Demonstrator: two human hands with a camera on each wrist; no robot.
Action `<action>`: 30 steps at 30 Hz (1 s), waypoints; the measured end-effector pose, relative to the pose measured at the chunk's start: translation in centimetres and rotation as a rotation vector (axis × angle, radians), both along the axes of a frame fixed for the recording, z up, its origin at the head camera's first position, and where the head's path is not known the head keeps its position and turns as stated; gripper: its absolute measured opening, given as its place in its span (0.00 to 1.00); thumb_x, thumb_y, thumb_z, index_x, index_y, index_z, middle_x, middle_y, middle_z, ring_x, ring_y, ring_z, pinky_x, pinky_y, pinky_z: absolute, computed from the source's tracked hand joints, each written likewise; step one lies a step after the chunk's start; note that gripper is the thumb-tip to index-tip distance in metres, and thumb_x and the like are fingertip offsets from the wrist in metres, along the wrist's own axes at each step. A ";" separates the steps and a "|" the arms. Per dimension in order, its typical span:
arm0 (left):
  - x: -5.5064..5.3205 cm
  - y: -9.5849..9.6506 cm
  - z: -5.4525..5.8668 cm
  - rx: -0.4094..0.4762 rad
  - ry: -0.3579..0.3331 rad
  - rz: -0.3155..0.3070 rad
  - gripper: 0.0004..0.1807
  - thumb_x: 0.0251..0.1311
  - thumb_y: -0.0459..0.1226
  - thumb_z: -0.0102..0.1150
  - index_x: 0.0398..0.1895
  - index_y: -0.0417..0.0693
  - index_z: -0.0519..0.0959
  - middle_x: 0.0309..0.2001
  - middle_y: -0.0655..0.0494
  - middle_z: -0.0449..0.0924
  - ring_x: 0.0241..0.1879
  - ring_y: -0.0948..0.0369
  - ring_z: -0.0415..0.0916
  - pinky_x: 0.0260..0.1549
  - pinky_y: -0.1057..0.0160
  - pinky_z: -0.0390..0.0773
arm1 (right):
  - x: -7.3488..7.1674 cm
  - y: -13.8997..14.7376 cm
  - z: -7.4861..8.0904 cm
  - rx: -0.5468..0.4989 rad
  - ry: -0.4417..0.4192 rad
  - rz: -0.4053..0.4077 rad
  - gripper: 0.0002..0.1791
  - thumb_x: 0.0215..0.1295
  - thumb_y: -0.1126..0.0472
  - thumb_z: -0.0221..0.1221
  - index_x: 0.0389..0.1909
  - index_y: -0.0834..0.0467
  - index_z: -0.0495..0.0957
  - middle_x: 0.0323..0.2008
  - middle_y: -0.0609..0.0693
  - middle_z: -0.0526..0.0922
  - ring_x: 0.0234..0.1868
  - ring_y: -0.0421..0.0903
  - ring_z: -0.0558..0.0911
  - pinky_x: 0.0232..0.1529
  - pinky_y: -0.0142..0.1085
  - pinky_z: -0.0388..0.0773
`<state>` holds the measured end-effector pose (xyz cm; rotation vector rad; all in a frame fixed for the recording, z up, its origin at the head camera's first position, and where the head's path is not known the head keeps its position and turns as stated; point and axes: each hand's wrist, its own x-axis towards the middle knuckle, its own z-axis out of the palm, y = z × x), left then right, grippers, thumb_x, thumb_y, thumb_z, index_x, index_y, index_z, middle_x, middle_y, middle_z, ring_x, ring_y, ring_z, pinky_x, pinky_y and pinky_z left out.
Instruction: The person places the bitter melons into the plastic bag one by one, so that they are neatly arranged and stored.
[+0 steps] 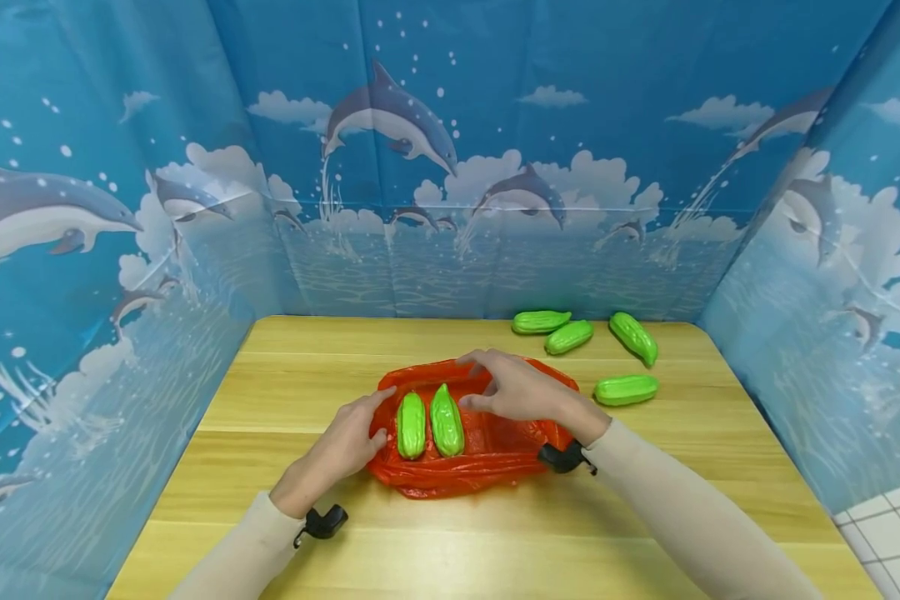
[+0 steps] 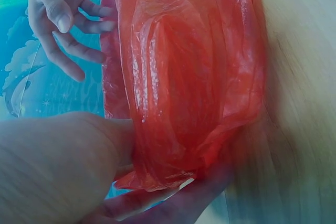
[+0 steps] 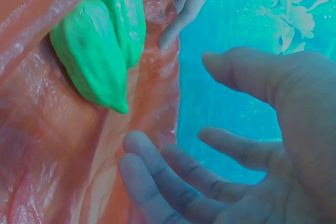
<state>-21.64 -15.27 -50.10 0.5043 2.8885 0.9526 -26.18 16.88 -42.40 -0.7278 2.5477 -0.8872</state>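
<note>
A red plastic bag (image 1: 487,475) lies spread open on the table, its mouth upward. Two bright green, ridged bitter melons rest in its left half, a blunter one (image 1: 411,425) and a pointed one (image 1: 447,421); both also show in the right wrist view. At the bag's left end, my left hand (image 1: 348,437) holds the edge, thumb inside the red film and fingers outside it. My right hand (image 1: 521,387) hovers over the bag's far right part, fingers spread and gently bent with nothing between them. In the right wrist view, its fingertips (image 3: 137,142) overlap the bag.
Several more bitter melons lie at the back right of the wooden table (image 1: 285,450): two close together (image 1: 542,322), a slanted one (image 1: 633,337) and a nearer one (image 1: 626,389) beside my right wrist. A dolphin-print curtain (image 1: 495,250) hangs behind and along both sides.
</note>
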 end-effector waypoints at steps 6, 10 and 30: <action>-0.2 -0.2 -0.1 -0.002 0.001 0.009 0.40 0.74 0.25 0.70 0.88 0.40 0.72 0.80 0.33 0.80 0.78 0.35 0.81 0.76 0.35 0.84 | 0.0 0.5 0.2 -0.011 0.047 -0.007 0.39 0.85 0.46 0.70 0.88 0.56 0.72 0.74 0.64 0.84 0.57 0.52 0.92 0.54 0.46 0.93; -0.2 -0.3 -0.2 -0.007 -0.003 0.017 0.40 0.75 0.26 0.71 0.89 0.40 0.71 0.80 0.34 0.80 0.79 0.36 0.81 0.78 0.35 0.83 | 0.1 0.9 0.4 -0.029 0.048 -0.024 0.38 0.85 0.47 0.70 0.88 0.54 0.72 0.75 0.63 0.84 0.58 0.54 0.92 0.54 0.47 0.93; -0.1 0.0 -0.4 0.013 -0.001 0.040 0.40 0.75 0.27 0.70 0.89 0.40 0.71 0.78 0.32 0.82 0.71 0.43 0.86 0.71 0.39 0.89 | 0.7 3.4 1.3 -0.055 0.110 -0.072 0.33 0.86 0.50 0.69 0.85 0.55 0.76 0.76 0.64 0.84 0.58 0.54 0.92 0.58 0.50 0.94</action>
